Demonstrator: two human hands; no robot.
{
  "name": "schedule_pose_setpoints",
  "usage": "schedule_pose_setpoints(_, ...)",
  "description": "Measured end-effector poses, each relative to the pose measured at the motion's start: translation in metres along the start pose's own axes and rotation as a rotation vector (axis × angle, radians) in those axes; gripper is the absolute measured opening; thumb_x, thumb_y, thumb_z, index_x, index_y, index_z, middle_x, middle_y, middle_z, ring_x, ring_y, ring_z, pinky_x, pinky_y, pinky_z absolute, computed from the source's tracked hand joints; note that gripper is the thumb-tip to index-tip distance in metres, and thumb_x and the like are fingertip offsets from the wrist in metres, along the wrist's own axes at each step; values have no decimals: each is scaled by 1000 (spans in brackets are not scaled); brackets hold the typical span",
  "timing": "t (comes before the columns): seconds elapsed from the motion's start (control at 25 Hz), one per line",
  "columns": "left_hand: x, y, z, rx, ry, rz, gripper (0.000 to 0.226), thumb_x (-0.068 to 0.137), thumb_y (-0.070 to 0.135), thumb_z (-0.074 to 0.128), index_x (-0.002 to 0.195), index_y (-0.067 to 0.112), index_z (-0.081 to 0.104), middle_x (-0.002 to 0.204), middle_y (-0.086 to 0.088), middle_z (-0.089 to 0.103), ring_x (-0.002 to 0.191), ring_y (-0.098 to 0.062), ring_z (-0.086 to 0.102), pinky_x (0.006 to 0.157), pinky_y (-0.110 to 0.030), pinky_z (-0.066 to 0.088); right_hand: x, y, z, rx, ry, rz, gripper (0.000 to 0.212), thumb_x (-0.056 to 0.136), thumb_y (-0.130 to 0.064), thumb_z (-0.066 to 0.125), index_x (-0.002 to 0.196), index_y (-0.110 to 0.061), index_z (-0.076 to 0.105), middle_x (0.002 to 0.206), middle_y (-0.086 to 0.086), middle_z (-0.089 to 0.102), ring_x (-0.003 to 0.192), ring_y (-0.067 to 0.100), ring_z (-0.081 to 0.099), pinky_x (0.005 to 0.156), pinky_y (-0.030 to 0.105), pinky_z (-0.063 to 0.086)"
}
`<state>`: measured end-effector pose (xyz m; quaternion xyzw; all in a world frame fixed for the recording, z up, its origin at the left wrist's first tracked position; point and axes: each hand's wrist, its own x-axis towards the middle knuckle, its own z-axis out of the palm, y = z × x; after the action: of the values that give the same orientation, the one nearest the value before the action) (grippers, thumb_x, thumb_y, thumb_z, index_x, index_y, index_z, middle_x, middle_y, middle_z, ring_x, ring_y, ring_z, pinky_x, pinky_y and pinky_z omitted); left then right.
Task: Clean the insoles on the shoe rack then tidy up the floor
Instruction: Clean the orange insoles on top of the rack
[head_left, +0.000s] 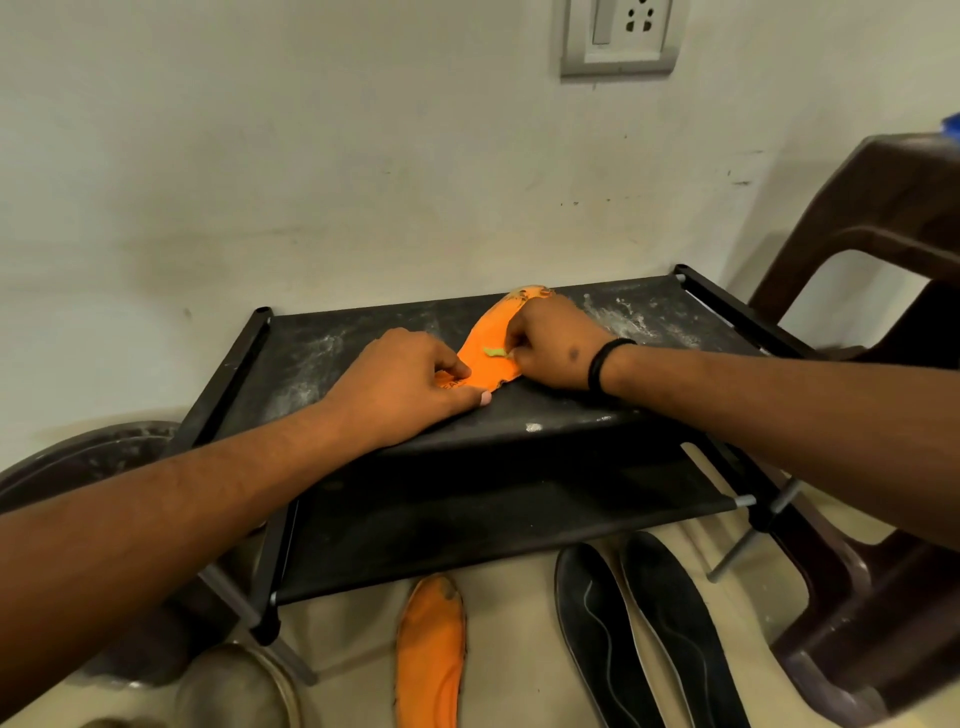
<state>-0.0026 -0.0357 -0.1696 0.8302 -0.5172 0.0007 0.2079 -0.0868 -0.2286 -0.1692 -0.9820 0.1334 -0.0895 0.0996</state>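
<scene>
While a thin, curved orange insole lies flat on the top shelf of a black shoe rack, a person works on it with both hands. The left hand presses down at the insole's 7 o'clock end, fingers bent over its edge. The right hand, a black band around its wrist, has its grip pinched together on a small yellow-green scrap, possibly a cloth or sponge, touching the insole's middle. White powdery streaks dull the rack's taut, matte fabric top, which is framed by round black tubes. On the pale floor at 6 o'clock lie a second orange insole, scuffed at the toe, and a pair of dark insoles with moulded ridges. A glossy brown plastic chair stands at 3 o'clock; a wall socket sits at 12.
</scene>
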Motion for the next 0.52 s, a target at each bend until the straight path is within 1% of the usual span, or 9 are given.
schedule_pose_setpoints(0.04,-1,0,0,-7,1,2,43,83,56,70,113,25,77,116,8,74,102,-7,65,90,-32,53,-6,-6,0,33,-13,-48,19,83,-12,57,81,-2,74,83,14,72,77,26,64,73,40,56)
schedule_pose_setpoints(0.12,-2,1,-1,-17,1,4,39,83,55,70,110,27,78,109,8,75,95,-9,67,87,-37,55,-16,-12,2,52,-18,-132,20,85,-10,56,85,-6,76,84,9,72,78,21,63,73,37,54)
schedule_pose_setpoints(0.24,-3,1,-2,-30,3,1,37,83,55,70,108,28,78,107,7,76,94,-10,68,87,-40,56,-23,-11,-1,7,-23,-211,23,87,-11,54,91,-10,77,86,6,72,83,21,62,76,39,51)
schedule_pose_setpoints(0.32,-2,2,-2,-25,-1,3,39,83,54,71,110,28,78,112,7,75,99,-11,67,90,-39,55,-22,-6,-6,14,-66,-183,23,89,-12,57,99,-15,77,95,2,73,88,17,63,81,34,51)
schedule_pose_setpoints(0.4,-2,2,-2,-22,1,1,41,83,54,72,111,26,77,116,6,74,104,-12,67,93,-39,54,-17,-4,-9,-72,-68,-145,23,90,-18,58,105,-21,76,103,-2,72,95,17,63,84,32,50)
schedule_pose_setpoints(0.52,-2,3,-3,-22,-2,-7,45,82,54,73,114,22,77,120,4,73,110,-14,65,97,-38,52,-1,4,-12,-258,5,-39,23,92,-26,57,108,-25,74,112,0,70,105,25,61,90,38,51)
